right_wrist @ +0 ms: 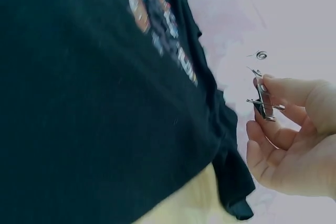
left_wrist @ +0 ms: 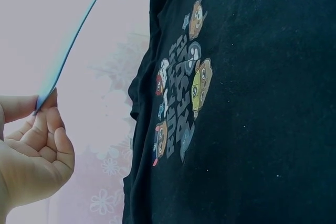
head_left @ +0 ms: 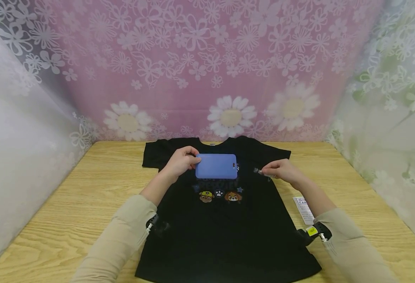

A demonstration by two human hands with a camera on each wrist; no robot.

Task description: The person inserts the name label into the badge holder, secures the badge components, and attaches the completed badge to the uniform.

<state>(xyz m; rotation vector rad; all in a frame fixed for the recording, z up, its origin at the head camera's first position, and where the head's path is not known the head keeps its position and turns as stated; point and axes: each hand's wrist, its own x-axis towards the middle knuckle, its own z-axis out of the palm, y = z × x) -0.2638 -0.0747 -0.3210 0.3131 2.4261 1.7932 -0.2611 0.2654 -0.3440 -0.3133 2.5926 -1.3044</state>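
Observation:
A blue badge holder (head_left: 216, 166) with a small slot at its right end is held above the black T-shirt (head_left: 225, 232). My left hand (head_left: 180, 162) pinches its left end between thumb and fingers; the left wrist view shows the holder (left_wrist: 68, 48) edge-on. Over the shirt's right side, my right hand (head_left: 283, 171) pinches a metal badge clip (right_wrist: 261, 95) with a safety pin and a clear strap. Clip and holder are apart. Printed cartoon dogs (head_left: 219, 196) and grey lettering mark the shirt, which lies flat with its collar at the far side.
A white printed card (head_left: 302, 208) lies right of the shirt, partly behind my right forearm. The wooden table (head_left: 73, 220) ends at a pink floral curtain (head_left: 193, 78); pale curtains hang at both sides. A wrist camera (head_left: 313, 232) sits near each cuff.

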